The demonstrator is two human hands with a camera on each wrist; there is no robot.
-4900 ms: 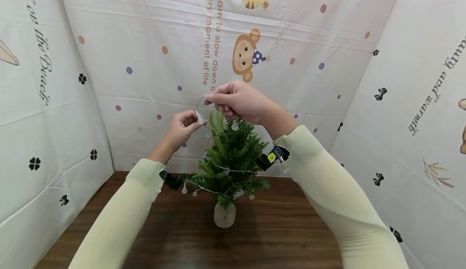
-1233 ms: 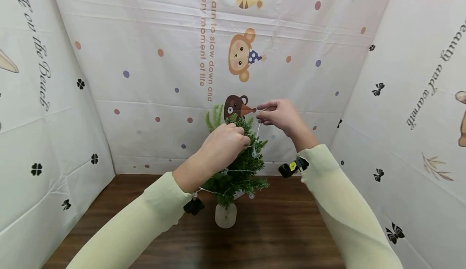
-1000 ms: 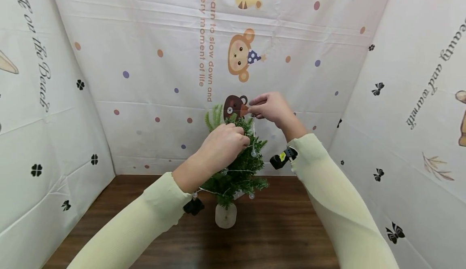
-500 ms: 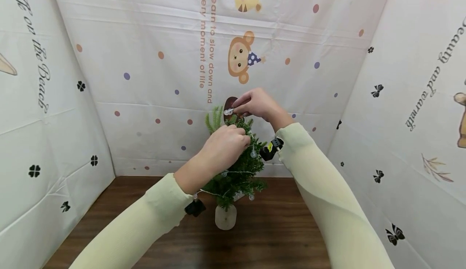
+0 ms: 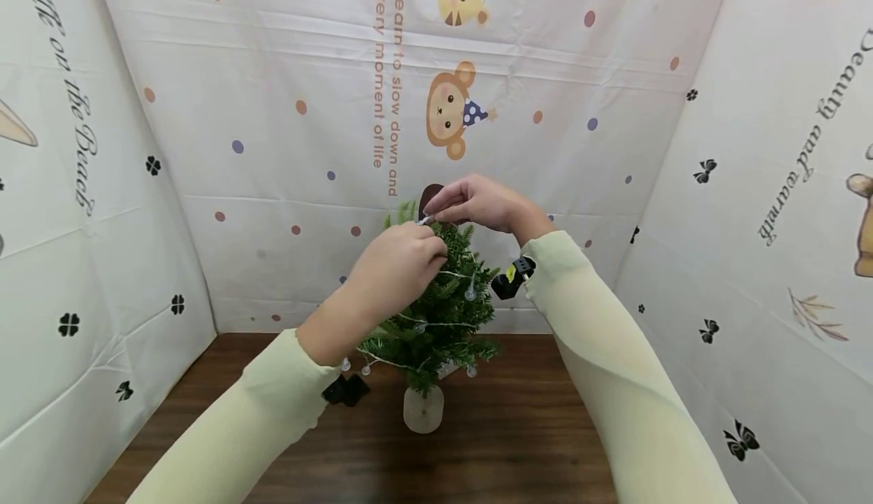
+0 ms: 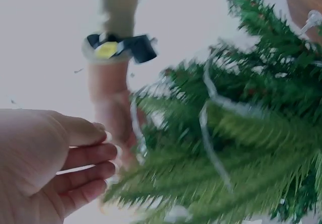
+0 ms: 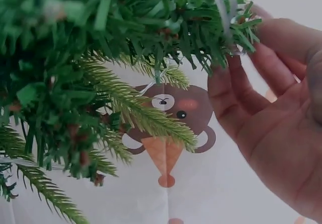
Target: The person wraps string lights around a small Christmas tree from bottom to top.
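A small artificial Christmas tree (image 5: 443, 352) stands upright, wrapped with a string of fairy lights whose clear round bulb (image 5: 470, 292) hangs on its right side. At the treetop my right hand (image 5: 479, 202) pinches a whitish piece of the light string between thumb and fingers. Branches cover part of those fingertips in the right wrist view. Just below and left of it, my left hand (image 5: 395, 270) hovers in front of the upper branches. In the left wrist view, the left fingers (image 6: 90, 156) are loosely bent beside a branch tip, with nothing between them and the thumb.
The tree's pale round base (image 5: 423, 411) rests on a dark wood table (image 5: 518, 443). Printed white cloth (image 5: 273, 49) hangs behind and on both sides. Lower bulbs (image 5: 366, 370) dangle from the left branches.
My right hand has come from the tree's right side over to its top with the light string. The left hand, earlier gripping at the upper branches, has shifted left and loosened.
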